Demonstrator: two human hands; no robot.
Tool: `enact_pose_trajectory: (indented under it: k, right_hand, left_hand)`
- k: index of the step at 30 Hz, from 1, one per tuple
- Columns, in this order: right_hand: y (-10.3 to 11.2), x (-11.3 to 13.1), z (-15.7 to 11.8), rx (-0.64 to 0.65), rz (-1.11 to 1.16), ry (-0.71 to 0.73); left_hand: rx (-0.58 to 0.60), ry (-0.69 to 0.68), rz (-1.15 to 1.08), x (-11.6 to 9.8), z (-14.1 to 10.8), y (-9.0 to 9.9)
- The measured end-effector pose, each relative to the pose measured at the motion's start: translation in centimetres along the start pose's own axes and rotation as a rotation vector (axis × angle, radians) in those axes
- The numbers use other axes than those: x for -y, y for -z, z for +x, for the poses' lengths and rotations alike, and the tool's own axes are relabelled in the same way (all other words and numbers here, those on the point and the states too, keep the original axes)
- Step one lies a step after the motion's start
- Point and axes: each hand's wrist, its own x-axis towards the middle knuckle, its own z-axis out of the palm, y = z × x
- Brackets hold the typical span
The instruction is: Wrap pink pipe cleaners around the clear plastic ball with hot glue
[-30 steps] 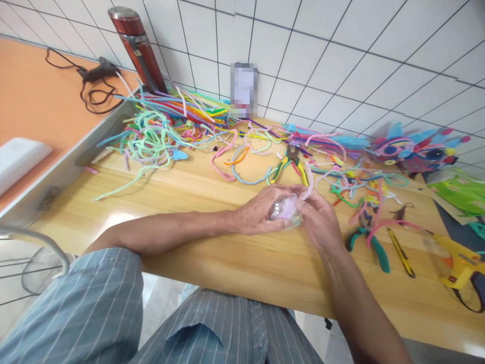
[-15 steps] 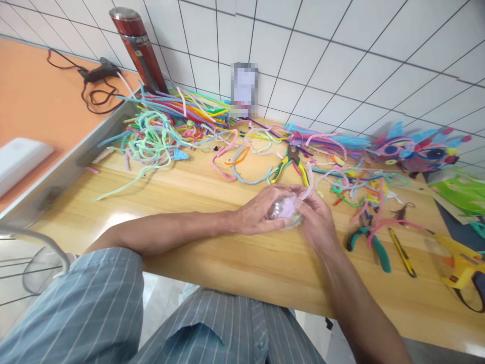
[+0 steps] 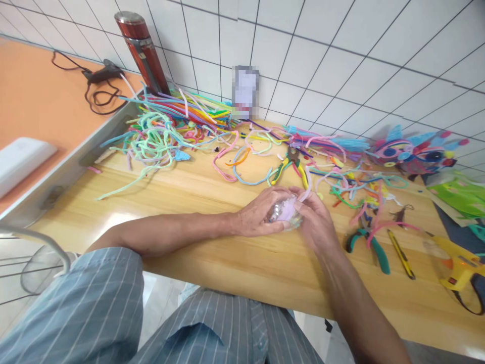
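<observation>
Lilac strip (image 3: pixel 308 183) curves over wooden table (image 3: pixel 212 258) beside tiled wall (image 3: pixel 333 68).

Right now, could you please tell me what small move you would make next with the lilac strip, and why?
I would probably have the right hand bend the lilac strip down towards the clear shiny object, since the strip's free end sticks up above that hand while the left hand holds the object.

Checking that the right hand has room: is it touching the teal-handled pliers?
Apart. The head view shows bare tabletop between the right hand and the teal-handled pliers, which lie off to its right.
</observation>
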Motion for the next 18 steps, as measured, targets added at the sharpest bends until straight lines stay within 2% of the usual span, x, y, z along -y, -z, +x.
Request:
enact_pose_trajectory:
  k: [5,11,18]
  right_hand:
    - [0.0,0.2,-0.1,0.003,-0.021,0.071]
    - [0.1,0.3,-0.3,0.03,-0.095,0.126]
    - [0.8,0.5,0.0,0.034,-0.122,0.127]
  left_hand:
    - [0.047,0.078,0.005,0.1,0.5,-0.1]
    - [0.059,0.326,-0.11,-1.2,1.4,0.8]
    - [0.038,0.289,-0.116,-2.0,1.5,0.9]
